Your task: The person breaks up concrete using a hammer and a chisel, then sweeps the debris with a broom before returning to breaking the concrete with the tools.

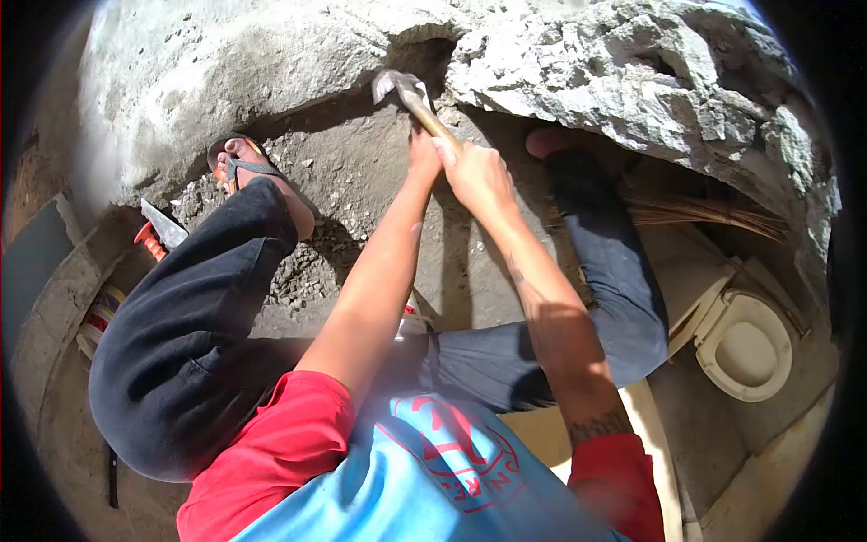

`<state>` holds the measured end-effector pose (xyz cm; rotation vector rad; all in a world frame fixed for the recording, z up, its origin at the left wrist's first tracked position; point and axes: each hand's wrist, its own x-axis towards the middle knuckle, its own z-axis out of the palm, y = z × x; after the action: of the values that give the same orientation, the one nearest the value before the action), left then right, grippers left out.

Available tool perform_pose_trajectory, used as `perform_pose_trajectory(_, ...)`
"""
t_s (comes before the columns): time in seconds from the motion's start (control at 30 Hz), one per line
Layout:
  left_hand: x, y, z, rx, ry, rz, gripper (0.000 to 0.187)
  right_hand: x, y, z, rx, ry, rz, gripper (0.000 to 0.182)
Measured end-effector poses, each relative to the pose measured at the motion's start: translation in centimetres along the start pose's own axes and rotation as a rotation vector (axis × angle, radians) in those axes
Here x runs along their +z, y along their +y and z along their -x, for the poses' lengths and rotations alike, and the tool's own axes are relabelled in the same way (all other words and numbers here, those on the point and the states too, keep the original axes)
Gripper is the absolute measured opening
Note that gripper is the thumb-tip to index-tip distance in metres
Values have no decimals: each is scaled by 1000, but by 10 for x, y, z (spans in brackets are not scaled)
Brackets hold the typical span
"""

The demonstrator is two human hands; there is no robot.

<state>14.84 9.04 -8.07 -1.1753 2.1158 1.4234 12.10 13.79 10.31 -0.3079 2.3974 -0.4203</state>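
My right hand point(480, 177) is wrapped round the wooden handle of a hammer point(417, 104). Its grey metal head points up and left, in front of a dark hollow point(426, 61) in the rough concrete edge point(298, 54). My left hand point(424, 155) is just left of the handle, close against my right hand in this view. The handle covers much of it, so its fingers and anything in them are hidden. Below both hands lies grey, dusty ground point(352, 154) with loose crumbs of rubble.
Broken concrete point(623, 86) overhangs at the upper right. By my sandalled foot point(244, 167) lies a trowel-like tool with an orange handle point(149, 241). A bundle of thin sticks point(713, 217) and a toilet point(744, 348) are on the right. My bent legs frame the work spot.
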Motion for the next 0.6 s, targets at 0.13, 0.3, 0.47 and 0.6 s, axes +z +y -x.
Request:
perform_pose_trajectory(0.13, 31, -29, -12, 42, 39, 129, 33, -28, -41, 17, 21, -5, 72, 55)
perform_pose_trajectory(0.3, 23, -23, -10, 57, 11, 114, 30, 4, -20, 11, -87, 123, 16, 55)
perform_pose_trajectory(0.47, 27, -18, -16, 59, 17, 161, 29, -8, -27, 7, 35, 10, 69, 60)
perform_pose_trajectory(0.6, 12, -19, -22, 92, -39, 148, 27, -4, -40, 43, 9, 48, 29, 63)
